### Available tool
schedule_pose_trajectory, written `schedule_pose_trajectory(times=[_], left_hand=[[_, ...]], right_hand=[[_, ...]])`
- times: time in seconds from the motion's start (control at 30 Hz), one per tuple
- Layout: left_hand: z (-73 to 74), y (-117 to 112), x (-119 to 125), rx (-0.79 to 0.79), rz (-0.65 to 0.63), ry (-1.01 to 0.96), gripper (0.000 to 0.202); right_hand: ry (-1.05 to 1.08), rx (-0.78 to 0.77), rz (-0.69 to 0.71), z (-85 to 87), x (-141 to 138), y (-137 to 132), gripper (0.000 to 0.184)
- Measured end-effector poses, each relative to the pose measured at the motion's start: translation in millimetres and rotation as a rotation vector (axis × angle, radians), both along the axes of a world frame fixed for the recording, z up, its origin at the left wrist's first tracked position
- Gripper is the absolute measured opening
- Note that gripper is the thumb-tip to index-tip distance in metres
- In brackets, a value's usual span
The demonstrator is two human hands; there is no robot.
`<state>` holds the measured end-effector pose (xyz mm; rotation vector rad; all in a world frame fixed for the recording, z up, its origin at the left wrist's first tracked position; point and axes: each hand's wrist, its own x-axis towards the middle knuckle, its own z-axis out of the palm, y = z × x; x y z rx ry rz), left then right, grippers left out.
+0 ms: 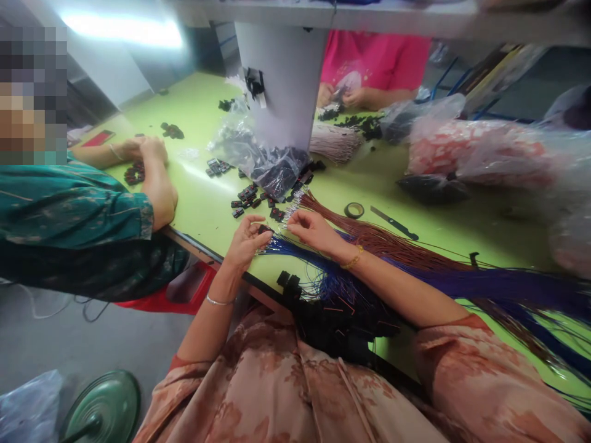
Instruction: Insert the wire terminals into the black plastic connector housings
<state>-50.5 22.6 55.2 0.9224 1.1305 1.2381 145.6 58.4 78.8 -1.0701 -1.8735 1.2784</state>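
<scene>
In the head view, the only one here, find a small black connector (265, 229) up in the left hand (244, 243), held between curled fingertips above the near edge of the green table (205, 212). See the right hand (316, 232) just beside it, thumb and forefinger drawn together in a fine pinch; cannot tell for sure from here what is between them, perhaps a single wire end. To handle these small parts well, grip the connector by its sides, leaving the facing end free of fingertips. Best to pinch a wire close behind its metal tip, so as to stop it bending, and to line it up straight before pushing, without forcing. Rest both wrists low for steadiness, and avoid dragging a forearm across the blue wires (295, 248), being easy to tangle under the right arm. As for direction, too small and too covered to tell exactly which way the connector faces; no clear reading of its long axis either. Plainer with the bundles: blue wires with metal tips toward the left hand, long axis running slantwise off to the right; brown wires (360, 232) beyond, nearly alongside, with tips (295, 203) pointing up and left toward the loose connectors (248, 193). Farther right, note a roll of tape (346, 211) and a knife (396, 224), well apart from the fingertips of both hands
</scene>
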Motion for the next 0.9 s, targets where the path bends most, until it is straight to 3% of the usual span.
schedule_pose_trajectory(times=[0.1, 0.23, 0.47, 0.9], left_hand=[[-5.4, -1, 5, -0.037, -0.028, -0.054, 0.044], [-9.5, -4, 12, -0.085, -0.072, -0.186, 0.049], [-11.0, -10, 22, -0.132, -0.094, -0.400, 0.043], [-16.8, -14, 24, -0.135, -0.122, -0.381, 0.035]], right_hand=[[0.023, 0.032, -0.001, 2.6, 0, -5, 0.010], [0.001, 0.051, -0.026, -1.2, 4, -9, 0.010], [-0.129, 0.180, -0.035, -7.2, 2, -16, 0.014], [-0.258, 0.261, -0.054, -7.0, -3, -21, 0.021]])
